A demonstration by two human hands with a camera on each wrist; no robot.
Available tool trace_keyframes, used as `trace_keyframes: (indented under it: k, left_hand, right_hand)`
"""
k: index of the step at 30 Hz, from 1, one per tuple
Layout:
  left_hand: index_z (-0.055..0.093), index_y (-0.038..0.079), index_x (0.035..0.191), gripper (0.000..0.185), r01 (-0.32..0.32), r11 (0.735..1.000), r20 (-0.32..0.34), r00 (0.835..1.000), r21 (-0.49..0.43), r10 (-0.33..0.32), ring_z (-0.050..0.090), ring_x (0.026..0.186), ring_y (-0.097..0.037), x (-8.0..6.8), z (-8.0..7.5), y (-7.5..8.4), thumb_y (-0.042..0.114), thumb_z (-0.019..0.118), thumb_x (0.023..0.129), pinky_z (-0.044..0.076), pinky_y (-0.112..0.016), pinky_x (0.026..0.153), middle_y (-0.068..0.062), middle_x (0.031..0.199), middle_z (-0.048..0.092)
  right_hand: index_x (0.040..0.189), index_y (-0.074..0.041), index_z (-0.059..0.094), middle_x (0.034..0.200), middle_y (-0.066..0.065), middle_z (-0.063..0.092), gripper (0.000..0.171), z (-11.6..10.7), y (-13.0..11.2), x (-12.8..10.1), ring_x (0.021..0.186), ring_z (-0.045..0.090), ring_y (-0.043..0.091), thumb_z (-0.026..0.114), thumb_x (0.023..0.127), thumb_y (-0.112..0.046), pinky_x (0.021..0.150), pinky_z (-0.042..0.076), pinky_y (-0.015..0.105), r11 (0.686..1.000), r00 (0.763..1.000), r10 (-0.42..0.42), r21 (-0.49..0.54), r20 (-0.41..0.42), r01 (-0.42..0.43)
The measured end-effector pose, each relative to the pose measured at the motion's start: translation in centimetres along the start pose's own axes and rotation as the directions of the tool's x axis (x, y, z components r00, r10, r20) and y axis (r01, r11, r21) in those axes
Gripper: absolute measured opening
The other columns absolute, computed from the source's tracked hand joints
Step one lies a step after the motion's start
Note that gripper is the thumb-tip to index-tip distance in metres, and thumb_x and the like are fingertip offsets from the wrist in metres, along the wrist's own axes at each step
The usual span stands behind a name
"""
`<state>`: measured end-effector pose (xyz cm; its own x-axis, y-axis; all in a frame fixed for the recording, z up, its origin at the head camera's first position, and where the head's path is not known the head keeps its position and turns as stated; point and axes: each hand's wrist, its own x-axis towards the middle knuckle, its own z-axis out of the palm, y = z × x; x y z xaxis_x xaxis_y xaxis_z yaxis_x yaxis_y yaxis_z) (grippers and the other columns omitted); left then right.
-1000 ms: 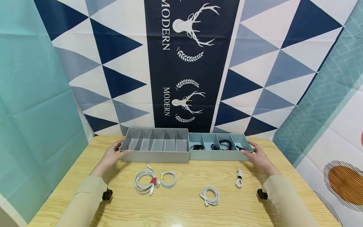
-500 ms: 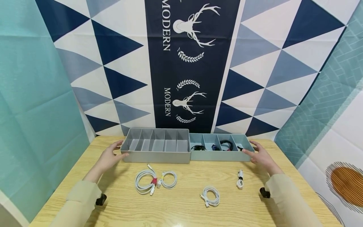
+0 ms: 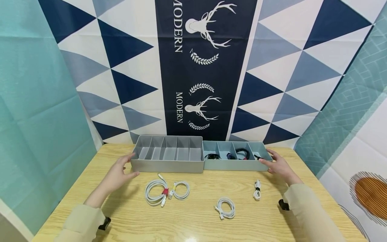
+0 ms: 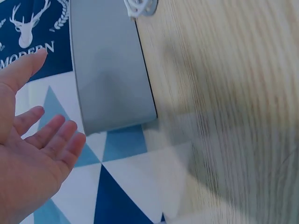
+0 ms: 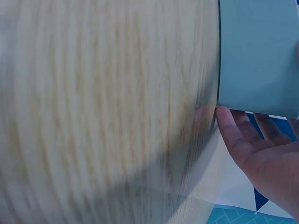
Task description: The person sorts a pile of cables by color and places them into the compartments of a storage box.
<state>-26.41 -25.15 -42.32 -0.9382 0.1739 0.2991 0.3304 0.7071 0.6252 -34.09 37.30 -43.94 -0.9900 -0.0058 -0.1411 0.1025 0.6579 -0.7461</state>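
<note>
Tabletop point(image 3: 193, 222): hands point(image 3: 119, 172) flat, flanking trays point(image 3: 167, 164)

- This looks like a little filming corner set up in a room.
- Big cloths point(image 3: 208, 67) with deer and triangles hang behind the wooden table point(image 3: 193, 222).
- More cloths hang beside the table.

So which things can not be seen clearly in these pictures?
- Head view: the dark cables in the blue-green plastic tray are too small to identify, and its front wall partly hides them.
- Right wrist view: motion blur smears the light wooden table; the right hand is cut off by the frame edge.
- Left wrist view: the white coiled cable is cut off by the top edge; the grey plastic tray shows only its outer wall.
</note>
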Motion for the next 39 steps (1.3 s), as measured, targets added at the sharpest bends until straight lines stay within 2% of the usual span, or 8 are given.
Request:
trace_keyframes:
  k: [8,13,22,26,32,39]
  left_hand:
    - [0.038,0.000,0.142,0.078,-0.059,0.998,0.024,0.998,0.011,0.058,0.048,0.119,-0.039,-1.4,0.8,1.6,0.024,0.077,0.079,0.042,-0.055,0.095,-0.023,0.133,0.048]
    - [0.039,0.002,0.142,0.079,-0.082,0.996,0.056,0.995,0.030,0.080,0.046,0.122,-0.042,-2.3,1.6,2.5,0.025,0.079,0.077,0.039,-0.058,0.097,-0.022,0.135,0.047]
    - [0.043,0.002,0.139,0.088,-0.169,0.978,0.101,0.982,0.123,0.157,0.044,0.123,-0.044,-3.1,3.0,3.4,0.031,0.084,0.067,0.034,-0.063,0.099,-0.022,0.134,0.048]
    - [0.043,0.002,0.138,0.092,-0.179,0.972,0.133,0.978,0.155,0.159,0.042,0.125,-0.044,-3.2,3.6,3.4,0.037,0.085,0.064,0.029,-0.065,0.101,-0.023,0.134,0.049]
    - [0.044,0.002,0.138,0.096,-0.193,0.964,0.200,0.967,0.180,0.156,0.044,0.123,-0.042,-3.1,4.5,2.6,0.043,0.085,0.061,0.033,-0.065,0.097,-0.020,0.133,0.050]
    - [0.043,0.004,0.139,0.100,-0.193,0.956,0.290,0.949,0.219,0.125,0.042,0.126,-0.040,-2.6,5.4,1.7,0.046,0.085,0.059,0.033,-0.064,0.098,-0.019,0.136,0.047]
  right_hand:
    - [0.153,-0.014,0.001,0.148,0.038,0.007,0.095,0.2,0.1,0.0,0.123,0.043,0.047,0.057,0.088,-0.055,0.089,0.050,0.047,1.000,1.000,-0.010,0.004,0.008,0.010]
    - [0.153,-0.015,0.001,0.149,0.038,0.007,0.094,0.3,0.0,0.2,0.121,0.046,0.046,0.057,0.088,-0.054,0.090,0.049,0.048,1.000,1.000,-0.009,-0.011,0.008,0.009]
    - [0.153,-0.013,0.000,0.149,0.038,0.008,0.093,0.1,-0.2,0.1,0.123,0.044,0.046,0.057,0.089,-0.052,0.089,0.050,0.047,1.000,0.999,-0.023,0.007,0.022,0.023]
    - [0.153,-0.011,0.001,0.149,0.037,0.008,0.096,0.0,-0.5,0.0,0.120,0.047,0.044,0.057,0.088,-0.054,0.088,0.050,0.048,0.999,0.999,-0.031,0.019,0.027,0.030]
    - [0.153,-0.011,0.000,0.148,0.038,0.008,0.098,0.0,-0.7,-0.2,0.116,0.050,0.041,0.057,0.087,-0.055,0.088,0.049,0.047,0.999,0.999,-0.032,0.015,0.031,0.032]
    - [0.153,-0.011,-0.002,0.148,0.038,0.006,0.094,-0.1,-0.6,-0.4,0.123,0.043,0.045,0.056,0.090,-0.051,0.091,0.048,0.049,0.999,0.999,-0.025,0.029,0.040,0.024]
